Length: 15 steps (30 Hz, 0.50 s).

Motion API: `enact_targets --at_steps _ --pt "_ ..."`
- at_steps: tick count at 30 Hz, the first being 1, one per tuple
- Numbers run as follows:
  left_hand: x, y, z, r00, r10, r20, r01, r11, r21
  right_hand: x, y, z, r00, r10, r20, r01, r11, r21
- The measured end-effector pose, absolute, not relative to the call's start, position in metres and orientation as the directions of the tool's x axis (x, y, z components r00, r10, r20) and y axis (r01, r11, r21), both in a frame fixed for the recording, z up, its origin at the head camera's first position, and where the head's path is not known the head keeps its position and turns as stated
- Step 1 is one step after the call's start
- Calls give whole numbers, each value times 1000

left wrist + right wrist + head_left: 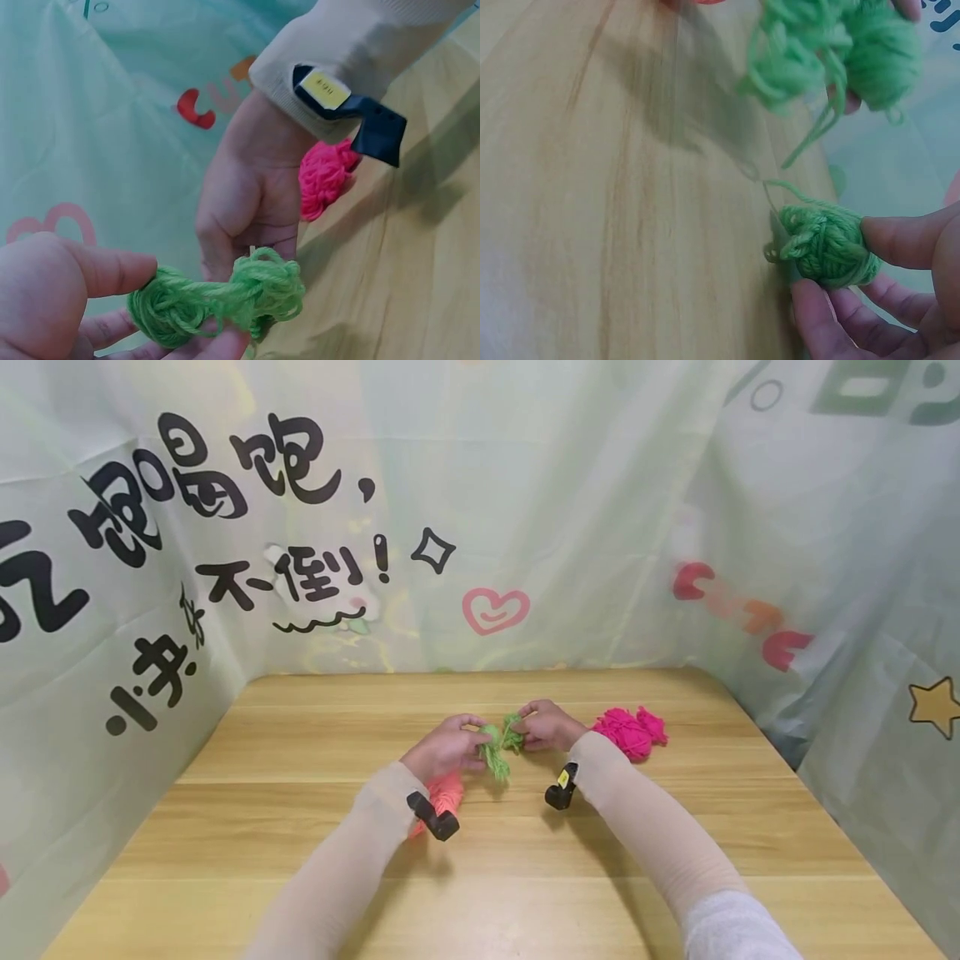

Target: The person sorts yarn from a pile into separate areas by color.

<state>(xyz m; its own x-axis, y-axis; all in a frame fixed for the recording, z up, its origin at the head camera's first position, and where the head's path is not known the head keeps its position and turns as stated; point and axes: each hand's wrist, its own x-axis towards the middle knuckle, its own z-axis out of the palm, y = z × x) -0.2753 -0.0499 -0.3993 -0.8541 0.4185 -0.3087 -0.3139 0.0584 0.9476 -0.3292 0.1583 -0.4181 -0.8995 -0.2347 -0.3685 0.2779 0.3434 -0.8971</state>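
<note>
Green yarn, 2 pcs, abt mid-table toward the far side, one per hand. L bundle [172,304]: a wound lump plus a mass of loose loops hanging off it. R ball [832,251]: smaller, tighter wound, w/ a strand trailing off its top. Can't tell if that strand joins the L bundle; the two sit near each other, gap between.

L hand [448,749]: holding the L bundle, thumb on top, fingers beneath. R hand [550,727]: thumb one side of the R ball, fingers round the other, narrow grip. L bundle looks to be off the table; R ball, can't tell if touching wood.

Handling (my est.): v. light, soft, squashy, not slippery; won't break, but loops prob. snag & tangle. Best hold = the wound core, thumb vs. fingers, light squeeze; avoid lifting by loose loops or tail, likely to unwind.

Further out: pink yarn [630,732] on the table just beyond R wrist, loosely heaped. Coral yarn [447,793] under L wrist, partly hidden. Black clip on each wrist, the R clip [560,787] w/ yellow label. Table [525,893] pale wood grain. Printed cloth [585,527] behind & both sides: black lettering, pink heart, star at far R.
</note>
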Motion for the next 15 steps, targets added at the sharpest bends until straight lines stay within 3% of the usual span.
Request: enact_targets --at_steps 15 --pt "-301 -42 -407 -901 328 -284 -281 56 958 -329 158 -423 -914 -197 -354 263 377 -888"
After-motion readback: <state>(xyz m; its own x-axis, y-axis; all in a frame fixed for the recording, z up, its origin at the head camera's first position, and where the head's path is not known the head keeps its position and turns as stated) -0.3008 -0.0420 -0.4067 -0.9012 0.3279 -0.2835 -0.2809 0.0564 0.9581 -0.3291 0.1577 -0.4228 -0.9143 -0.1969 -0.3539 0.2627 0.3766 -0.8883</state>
